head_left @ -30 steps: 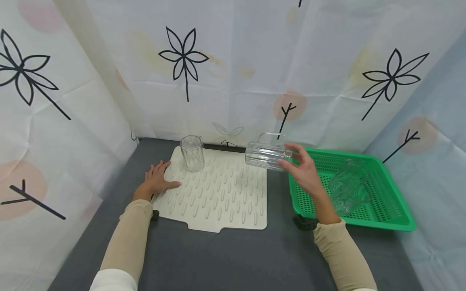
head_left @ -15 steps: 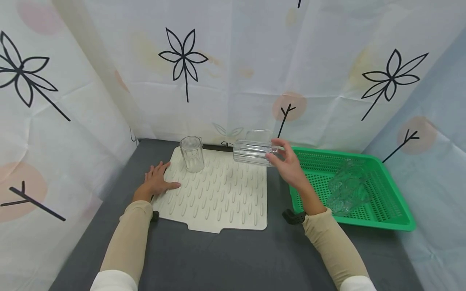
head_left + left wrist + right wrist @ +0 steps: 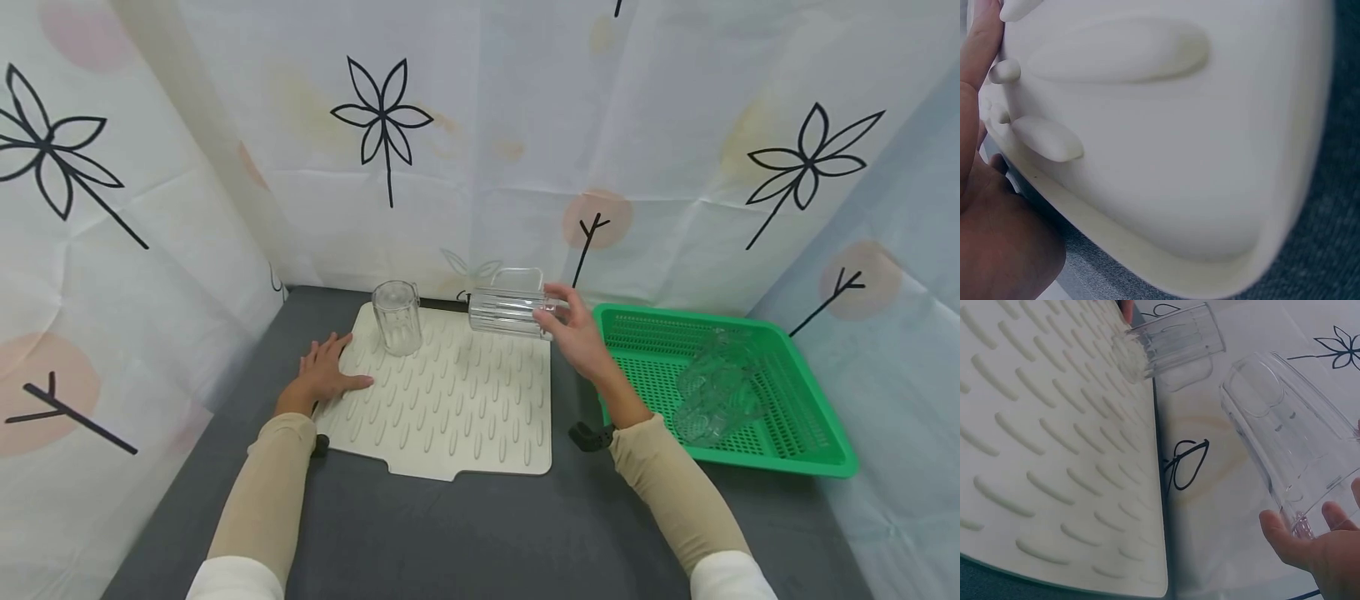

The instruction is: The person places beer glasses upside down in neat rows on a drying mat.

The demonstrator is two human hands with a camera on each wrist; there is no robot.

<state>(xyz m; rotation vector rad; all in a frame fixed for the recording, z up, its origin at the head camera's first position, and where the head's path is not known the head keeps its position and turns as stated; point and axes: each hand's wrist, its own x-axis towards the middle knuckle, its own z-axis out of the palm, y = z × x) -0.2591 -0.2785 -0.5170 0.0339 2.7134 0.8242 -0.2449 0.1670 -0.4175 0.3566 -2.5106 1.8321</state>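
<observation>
My right hand (image 3: 573,329) grips a clear glass mug (image 3: 504,312) by its right end. The mug lies sideways in the air over the back right of a cream ribbed drying mat (image 3: 465,417), its handle pointing up toward the back wall. In the right wrist view the thumb and fingers curl about the end of this mug (image 3: 1291,431). A second clear mug (image 3: 397,321) stands on the mat's back left part. My left hand (image 3: 322,371) rests with spread fingers on the mat's left edge; in the left wrist view its fingers lie along the rim.
A green plastic basket (image 3: 795,467) stands at the right, with clear glass mugs (image 3: 716,392) lying inside. The dark grey table (image 3: 450,542) extends in front of the mat. A patterned cloth (image 3: 525,125) hangs close behind and on both sides.
The right hand has carried its mug leftward from near the basket to above the mat, and the mug has turned more level. The left hand and the standing mug have stayed put.
</observation>
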